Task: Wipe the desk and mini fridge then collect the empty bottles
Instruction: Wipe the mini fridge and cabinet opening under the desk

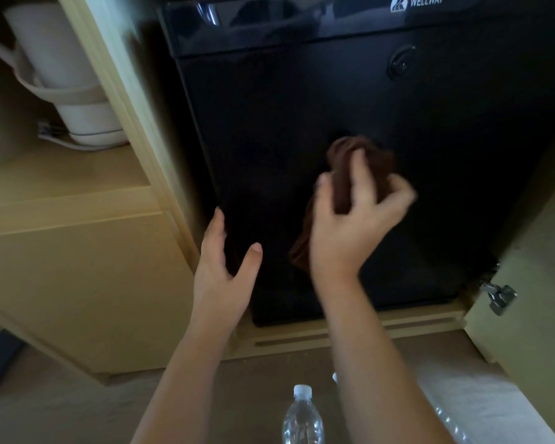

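A black mini fridge (302, 100) stands in a wooden cabinet recess, its door facing me. My right hand (353, 219) grips a brown cloth (362, 158) and presses it against the middle of the door. My left hand (225, 261) rests with straight fingers on the door's left edge, thumb spread, holding nothing. A clear plastic bottle (302, 418) with a white cap stands on the floor below, between my forearms. The white cap of a second bottle (335, 377) peeks out beside my right forearm.
A white electric kettle (64, 75) with its cord sits on the shelf at upper left. The wooden cabinet frame (148, 149) borders the fridge on the left. An open cabinet door with a metal hinge (499, 296) stands at right. Pale fabric (481, 398) lies at lower right.
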### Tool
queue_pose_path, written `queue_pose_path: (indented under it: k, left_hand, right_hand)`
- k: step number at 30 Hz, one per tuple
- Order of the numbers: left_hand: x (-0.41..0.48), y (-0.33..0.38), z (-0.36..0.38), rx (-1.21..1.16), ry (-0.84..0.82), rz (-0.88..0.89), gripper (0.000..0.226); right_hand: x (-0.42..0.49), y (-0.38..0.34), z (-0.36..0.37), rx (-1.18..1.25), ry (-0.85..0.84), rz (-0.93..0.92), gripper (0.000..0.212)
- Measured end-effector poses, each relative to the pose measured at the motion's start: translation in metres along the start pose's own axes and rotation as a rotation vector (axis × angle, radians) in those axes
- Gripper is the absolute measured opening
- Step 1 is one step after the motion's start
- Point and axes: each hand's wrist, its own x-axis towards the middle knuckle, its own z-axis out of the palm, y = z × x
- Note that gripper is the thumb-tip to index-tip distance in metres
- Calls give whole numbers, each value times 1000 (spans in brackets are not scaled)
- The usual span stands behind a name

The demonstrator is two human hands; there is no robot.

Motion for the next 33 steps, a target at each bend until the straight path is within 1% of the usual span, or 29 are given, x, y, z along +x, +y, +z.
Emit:
queue_pose_path:
  k: [3, 5, 6, 8, 11, 12, 14, 17, 20, 22, 25, 27, 30, 33]
  left_hand:
    - [-1, -2, 3, -1, 22, 4, 70]
    - [-2, -1, 4, -9, 29, -5, 70]
    - [-2, 0, 5, -16, 30, -10, 70]
    - [-3, 0, 7, -22, 22, -17, 72]
    - [-3, 0, 6, -7, 5, -16, 76]
    - [-3, -1, 4, -4, 1, -14, 76]
    - [-2, -2, 1, -11, -10, -9, 74]
    - [-7, -6, -7, -40, -30, 23, 69]
    - [-18, -14, -16, -32, 16, 64, 60]
    - [-25, -20, -22, -36, 56, 63, 59]
    - [-32, -25, -32, -63, 91, 66, 56]
    - [-33, -25, -37, -59, 89, 75, 56]
    - [-34, -26, -44, -18, 78, 118, 58]
    - [-37, -30, -49, -25, 75, 137, 60]
  right_hand:
    - [-42, 8, 1, -96, -229, -235, 42]
    - [-46, 18, -5, -97, -333, -343, 43]
    - [-39, 22, -10, -82, -361, -367, 44]
    - [-18, 27, -18, -20, -332, -310, 46]
    - [22, 21, -19, 68, -136, -140, 41]
    - [30, 15, -17, 73, -92, -100, 40]
    - [31, 1, -11, 38, -60, -69, 40]
    - [0, -11, -2, -8, -113, -122, 40]
    - [-42, -7, 5, -5, -222, -193, 36]
    - [-63, -1, 9, 0, -261, -210, 30]
    - [-70, -4, 12, 51, -244, -167, 28]
    - [-60, -17, 17, 77, -218, -147, 27]
    - [-48, -42, 30, 82, -175, -190, 24]
    - [-51, -48, 35, 52, -149, -219, 23]
